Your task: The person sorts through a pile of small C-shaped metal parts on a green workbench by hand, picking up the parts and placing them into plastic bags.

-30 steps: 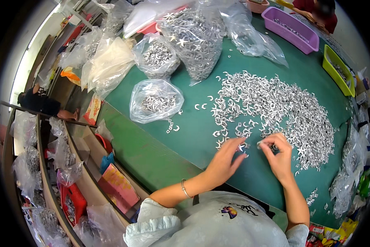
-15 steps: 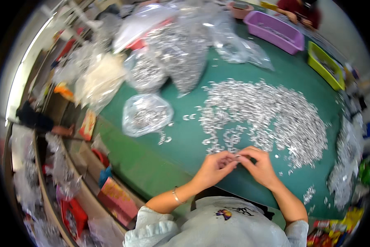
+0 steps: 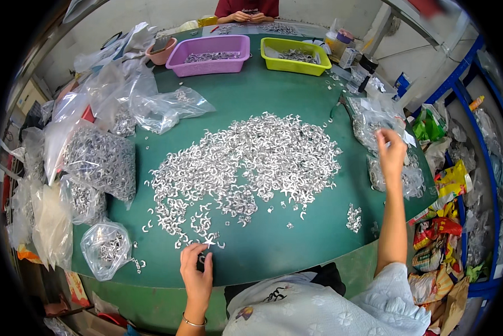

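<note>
Silver metal pieces (image 3: pixel 274 151) lie in a broad heap across the middle of the green table (image 3: pixel 302 246); near the front edge we see the left hand (image 3: pixel 195 274), fingers bent and thumb apart, with a star-shaped piece (image 3: pixel 209 241) right at its fingertips; whether it is gripped, we cannot tell; the right hand (image 3: pixel 393 152), fingers curled, is over clear bags (image 3: pixel 368 127) at the right, and we cannot tell whether it holds anything; at the far side we find a purple basin (image 3: pixel 206 69) and a lime basin (image 3: pixel 296 66), both holding pieces, before a person (image 3: pixel 248 8) in dark red.
</note>
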### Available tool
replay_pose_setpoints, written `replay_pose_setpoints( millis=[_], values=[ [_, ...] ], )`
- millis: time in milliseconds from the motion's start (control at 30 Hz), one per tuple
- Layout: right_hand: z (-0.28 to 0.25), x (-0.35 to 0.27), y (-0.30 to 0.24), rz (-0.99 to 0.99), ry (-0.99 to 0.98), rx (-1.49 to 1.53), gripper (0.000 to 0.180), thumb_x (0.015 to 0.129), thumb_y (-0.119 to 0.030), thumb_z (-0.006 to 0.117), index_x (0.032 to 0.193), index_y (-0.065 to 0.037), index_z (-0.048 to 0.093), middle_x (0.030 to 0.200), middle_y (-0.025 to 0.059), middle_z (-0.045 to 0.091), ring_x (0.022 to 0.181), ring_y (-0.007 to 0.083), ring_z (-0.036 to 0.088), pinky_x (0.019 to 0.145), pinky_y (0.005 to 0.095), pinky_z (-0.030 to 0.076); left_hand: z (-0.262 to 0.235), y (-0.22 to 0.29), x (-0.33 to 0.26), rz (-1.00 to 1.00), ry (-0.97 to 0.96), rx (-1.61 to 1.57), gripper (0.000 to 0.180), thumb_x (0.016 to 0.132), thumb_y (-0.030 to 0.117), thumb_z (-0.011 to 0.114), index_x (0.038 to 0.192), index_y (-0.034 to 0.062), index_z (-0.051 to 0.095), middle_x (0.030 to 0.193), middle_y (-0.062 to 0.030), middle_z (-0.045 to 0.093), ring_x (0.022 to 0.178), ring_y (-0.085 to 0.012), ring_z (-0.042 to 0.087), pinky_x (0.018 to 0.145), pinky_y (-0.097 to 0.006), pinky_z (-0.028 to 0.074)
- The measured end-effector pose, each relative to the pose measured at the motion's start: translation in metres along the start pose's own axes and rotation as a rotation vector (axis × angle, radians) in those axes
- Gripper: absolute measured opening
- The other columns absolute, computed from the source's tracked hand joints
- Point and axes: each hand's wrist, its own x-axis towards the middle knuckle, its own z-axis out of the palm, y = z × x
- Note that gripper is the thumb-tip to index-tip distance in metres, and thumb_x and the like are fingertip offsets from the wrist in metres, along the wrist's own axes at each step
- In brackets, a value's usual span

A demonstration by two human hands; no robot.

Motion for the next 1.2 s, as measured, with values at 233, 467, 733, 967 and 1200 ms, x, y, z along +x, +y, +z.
replay_pose_setpoints(
  millis=[233, 467, 733, 967, 1200],
  values=[
    [0.014, -0.024, -0.010, -0.144, -0.235, -0.061, 0.023, 0.085, -0.012, 0.067, 0.106, -0.002, 0.067, 0.103, 0.0162, 0.065, 0.101, 0.0345, 0.059, 0.090, 0.0419, 0.045, 0.005, -0.013, -0.008, 0.050, -0.037, 0.233, 0.041, 0.083, -0.002, 0.064, 0.123, -0.0021, 0.053, 0.143, -0.0240, 0.038, 0.134, -0.0446, 0.034, 0.111, -0.050, 0.027],
    [0.077, -0.126, -0.169, -0.621, -0.916, 0.362, 0.053, 0.085, -0.032, 0.069, 0.131, -0.011, 0.054, 0.143, 0.0142, 0.043, 0.134, 0.0393, 0.035, 0.107, 0.0536, 0.030, 0.019, -0.009, -0.006, 0.066, -0.145, 0.183, 0.045, 0.086, -0.009, 0.052, 0.130, -0.0015, 0.049, 0.146, -0.0257, 0.033, 0.139, -0.0469, 0.025, 0.113, -0.053, 0.023],
    [0.084, -0.165, -0.187, -0.845, -1.052, 0.319, 0.051, 0.089, -0.033, 0.063, 0.136, -0.015, 0.051, 0.148, 0.0067, 0.039, 0.142, 0.0355, 0.025, 0.113, 0.0576, 0.022, 0.027, 0.000, 0.001, 0.177, -0.206, 0.040, 0.041, 0.083, -0.010, 0.056, 0.122, 0.0019, 0.057, 0.144, -0.0213, 0.039, 0.139, -0.0425, 0.030, 0.112, -0.052, 0.028],
    [0.053, -0.144, -0.135, -0.777, -0.976, 0.301, 0.036, 0.081, -0.018, 0.071, 0.116, -0.013, 0.065, 0.142, 0.0039, 0.046, 0.139, 0.0346, 0.030, 0.110, 0.0555, 0.025, 0.020, -0.004, -0.003, 0.228, -0.256, 0.344, 0.038, 0.084, -0.001, 0.061, 0.120, 0.0085, 0.063, 0.145, -0.0149, 0.043, 0.134, -0.0406, 0.039, 0.109, -0.056, 0.030],
    [0.052, -0.167, -0.176, -0.630, -0.913, 0.395, 0.045, 0.083, -0.022, 0.070, 0.125, -0.010, 0.059, 0.141, 0.0075, 0.046, 0.136, 0.0348, 0.033, 0.107, 0.0533, 0.027, 0.022, -0.001, -0.006, 0.197, -0.094, 0.338, 0.031, 0.081, -0.001, 0.065, 0.112, 0.0050, 0.064, 0.132, -0.0161, 0.051, 0.126, -0.0376, 0.045, 0.106, -0.052, 0.033]
  ],
)
